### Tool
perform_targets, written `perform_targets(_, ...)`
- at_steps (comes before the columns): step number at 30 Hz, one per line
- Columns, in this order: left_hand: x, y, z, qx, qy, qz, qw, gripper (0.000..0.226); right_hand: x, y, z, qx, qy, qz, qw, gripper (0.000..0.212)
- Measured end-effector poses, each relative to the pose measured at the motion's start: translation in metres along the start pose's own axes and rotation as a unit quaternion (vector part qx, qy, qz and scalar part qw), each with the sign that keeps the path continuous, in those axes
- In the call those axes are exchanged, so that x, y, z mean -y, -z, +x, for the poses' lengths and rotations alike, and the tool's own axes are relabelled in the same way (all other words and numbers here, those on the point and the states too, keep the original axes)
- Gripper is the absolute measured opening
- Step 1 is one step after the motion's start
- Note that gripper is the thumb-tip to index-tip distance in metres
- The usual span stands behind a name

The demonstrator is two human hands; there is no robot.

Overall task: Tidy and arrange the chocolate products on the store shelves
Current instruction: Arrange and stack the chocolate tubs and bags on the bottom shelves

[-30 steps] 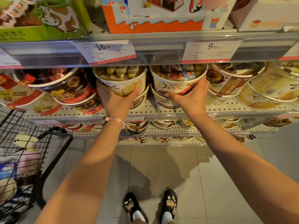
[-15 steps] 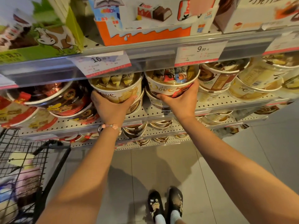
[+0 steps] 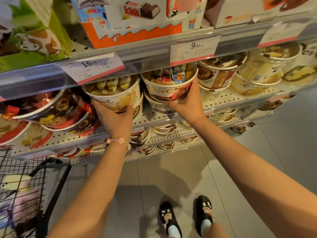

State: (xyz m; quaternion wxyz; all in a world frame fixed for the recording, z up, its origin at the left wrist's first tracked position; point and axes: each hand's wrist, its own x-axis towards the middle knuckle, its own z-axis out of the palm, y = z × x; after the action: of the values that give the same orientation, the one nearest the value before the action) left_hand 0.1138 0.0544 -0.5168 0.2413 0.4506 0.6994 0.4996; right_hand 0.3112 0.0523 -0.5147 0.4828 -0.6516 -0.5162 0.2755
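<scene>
Two white Dove chocolate tubs stand on top of others on the middle shelf [image 3: 154,120]. My left hand [image 3: 115,117] grips the lower front of the left tub [image 3: 118,95], which holds yellow-wrapped pieces. My right hand [image 3: 187,103] holds the right tub [image 3: 169,85], thumb up its right side and fingers under its base; this tub holds mixed-colour wrappers. Both tubs tilt forward, lids facing me.
Red and brown tubs [image 3: 56,110] lie left of my hands, more cream Dove tubs [image 3: 257,73] right. Above, an orange Kinder box [image 3: 137,30] and a green cow box [image 3: 34,42] sit over price tags. A black wire cart [image 3: 25,191] stands lower left. Lower shelves hold more tubs.
The view has shifted right and slightly up. Both hands keep their hold on the same two tubs, which have barely moved on the shelf. My feet have stepped right.
</scene>
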Motion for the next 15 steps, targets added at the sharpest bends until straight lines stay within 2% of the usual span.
perform_targets(3,-0.011,-0.006,-0.026,-0.025,-0.016,-0.021,0.999,0.091,-0.003,0.02,-0.012,0.004,0.008,0.013,1.0,0.093)
perform_targets(7,-0.035,-0.027,-0.071,-0.012,-0.109,-0.022,0.994,0.082,-0.013,0.059,-0.028,-0.066,0.034,0.022,0.997,0.062)
perform_targets(12,-0.075,-0.075,-0.11,0.003,-0.175,-0.03,0.984,0.067,-0.038,0.123,-0.012,-0.152,0.061,0.016,0.986,0.051)
perform_targets(15,-0.101,-0.111,-0.133,0.045,-0.156,-0.066,0.985,0.064,-0.056,0.163,0.005,-0.195,0.062,-0.013,0.979,0.053)
